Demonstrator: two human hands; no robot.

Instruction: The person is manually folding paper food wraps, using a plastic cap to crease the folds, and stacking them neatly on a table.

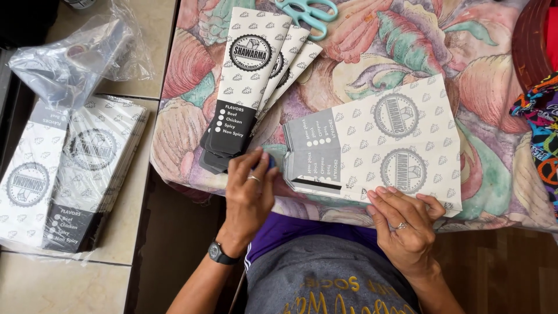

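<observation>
Between the two hands, on a flower-patterned cloth [407, 40], lies a flat white paper sleeve [378, 145] with grey round emblems and a grey panel at its left end. Its near edge sits under the right hand [407, 224], whose fingers lie spread and pressed flat on the paper, a ring on one of them; nothing is clasped in that hand. To the left of it, the left hand [250, 192] is curled around a small blue object [271, 161], only a corner of which peeks out past the fingertips, so what it is cannot be told. A dark watch [220, 253] sits on that wrist. Just beyond the left hand, a fan of folded sleeves [250, 75] of the same print spreads out, dark ends nearest the fingers. Farther off past the fan rest teal-handled scissors [308, 13]. Well to the left of the left hand, on a tiled surface [64, 285], a stack of flat sleeves [75, 174] sits in clear plastic wrap [70, 58].
</observation>
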